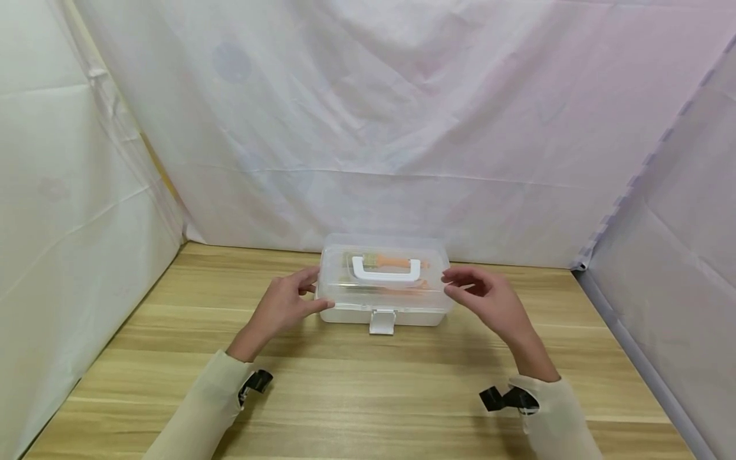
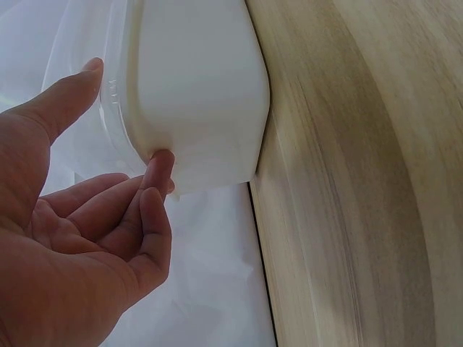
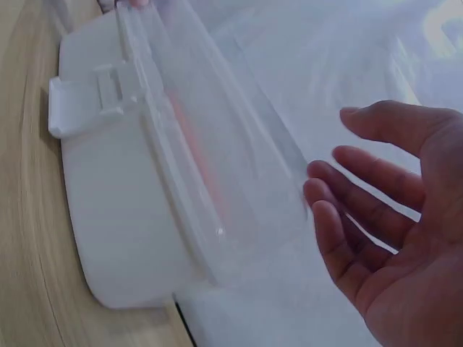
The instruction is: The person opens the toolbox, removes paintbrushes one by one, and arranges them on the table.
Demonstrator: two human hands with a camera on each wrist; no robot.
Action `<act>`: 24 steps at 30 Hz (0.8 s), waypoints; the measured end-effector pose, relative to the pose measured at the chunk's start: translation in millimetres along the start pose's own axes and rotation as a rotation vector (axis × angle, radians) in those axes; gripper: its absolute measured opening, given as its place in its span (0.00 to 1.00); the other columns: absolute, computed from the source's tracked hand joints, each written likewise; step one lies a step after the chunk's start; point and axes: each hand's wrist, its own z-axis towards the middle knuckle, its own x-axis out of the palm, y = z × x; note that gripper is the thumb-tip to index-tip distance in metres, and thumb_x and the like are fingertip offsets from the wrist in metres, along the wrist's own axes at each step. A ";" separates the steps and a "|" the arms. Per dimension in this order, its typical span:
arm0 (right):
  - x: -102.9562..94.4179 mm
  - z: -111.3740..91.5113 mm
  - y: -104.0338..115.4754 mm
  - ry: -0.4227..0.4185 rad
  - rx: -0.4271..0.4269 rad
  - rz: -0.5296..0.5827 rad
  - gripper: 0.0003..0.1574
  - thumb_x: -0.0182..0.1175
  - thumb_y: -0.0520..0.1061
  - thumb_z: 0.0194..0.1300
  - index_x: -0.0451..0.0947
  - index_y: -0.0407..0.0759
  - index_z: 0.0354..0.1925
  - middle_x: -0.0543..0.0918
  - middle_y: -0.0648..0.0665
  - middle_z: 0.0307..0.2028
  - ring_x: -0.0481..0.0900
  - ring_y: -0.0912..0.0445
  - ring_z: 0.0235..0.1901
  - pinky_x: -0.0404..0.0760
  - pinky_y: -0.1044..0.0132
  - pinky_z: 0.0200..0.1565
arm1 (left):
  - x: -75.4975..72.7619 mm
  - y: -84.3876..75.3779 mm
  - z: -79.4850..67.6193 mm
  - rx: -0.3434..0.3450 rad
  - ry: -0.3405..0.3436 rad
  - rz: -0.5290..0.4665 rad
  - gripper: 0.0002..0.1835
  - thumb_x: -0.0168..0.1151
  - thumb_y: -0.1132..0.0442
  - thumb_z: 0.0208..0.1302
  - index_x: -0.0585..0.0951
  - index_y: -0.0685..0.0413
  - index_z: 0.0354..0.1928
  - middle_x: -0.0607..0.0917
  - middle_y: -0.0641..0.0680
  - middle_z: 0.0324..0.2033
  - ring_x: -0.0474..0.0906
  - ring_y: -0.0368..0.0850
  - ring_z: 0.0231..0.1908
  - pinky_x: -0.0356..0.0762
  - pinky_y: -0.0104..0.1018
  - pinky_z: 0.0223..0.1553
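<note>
A plastic case with a white base and a clear lid stands on the table, its lid down. A white carry handle lies on top, and the front latch sticks outward. Through the lid shows a brush with an orange handle, with another orange item in front of it. At the left end, my left hand touches the case: a fingertip meets its side under the rim, the thumb near the lid. Beside the right end hovers my right hand, fingers loosely bent, holding nothing.
The wood-grain table ends at the back against a hanging pale cloth, close behind the case. More cloth hangs at the left and right. Black wrist cameras sit on both sleeves.
</note>
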 end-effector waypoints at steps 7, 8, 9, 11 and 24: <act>-5.8 4.5 -20.5 -0.067 -0.010 0.081 0.21 0.71 0.41 0.77 0.84 0.39 0.65 0.87 0.38 0.57 0.83 0.55 0.53 0.83 0.73 0.51 | -1.3 -0.6 -0.7 -0.001 0.006 -0.003 0.43 0.84 0.54 0.64 0.76 0.63 0.76 0.89 0.61 0.61 0.89 0.58 0.53 0.86 0.51 0.49; -5.9 5.1 -22.6 -0.070 -0.015 0.089 0.22 0.71 0.40 0.76 0.84 0.39 0.65 0.86 0.37 0.58 0.82 0.54 0.54 0.83 0.73 0.51 | -1.4 -0.6 -0.7 -0.002 0.007 -0.005 0.42 0.84 0.54 0.65 0.76 0.63 0.76 0.89 0.61 0.61 0.89 0.58 0.53 0.86 0.51 0.49; -5.9 5.9 -24.9 -0.071 -0.021 0.097 0.23 0.72 0.38 0.75 0.84 0.38 0.65 0.86 0.37 0.59 0.82 0.52 0.55 0.83 0.73 0.52 | -1.4 -0.6 -0.7 -0.002 0.007 -0.006 0.42 0.84 0.54 0.65 0.77 0.62 0.76 0.89 0.61 0.61 0.89 0.58 0.53 0.86 0.51 0.49; -5.5 7.5 -29.3 -0.072 -0.029 0.101 0.26 0.74 0.36 0.73 0.82 0.37 0.66 0.85 0.35 0.60 0.82 0.48 0.56 0.83 0.72 0.52 | -1.5 -0.6 -0.5 -0.003 0.007 -0.008 0.42 0.84 0.54 0.64 0.77 0.62 0.76 0.89 0.61 0.61 0.89 0.58 0.53 0.86 0.51 0.49; 3.0 12.1 -60.4 0.019 0.025 0.099 0.48 0.78 0.37 0.67 0.70 0.41 0.79 0.75 0.39 0.73 0.74 0.37 0.68 0.81 0.61 0.61 | -1.2 -1.5 0.1 -0.009 0.006 0.000 0.43 0.84 0.54 0.64 0.76 0.63 0.76 0.89 0.61 0.61 0.89 0.57 0.52 0.86 0.50 0.48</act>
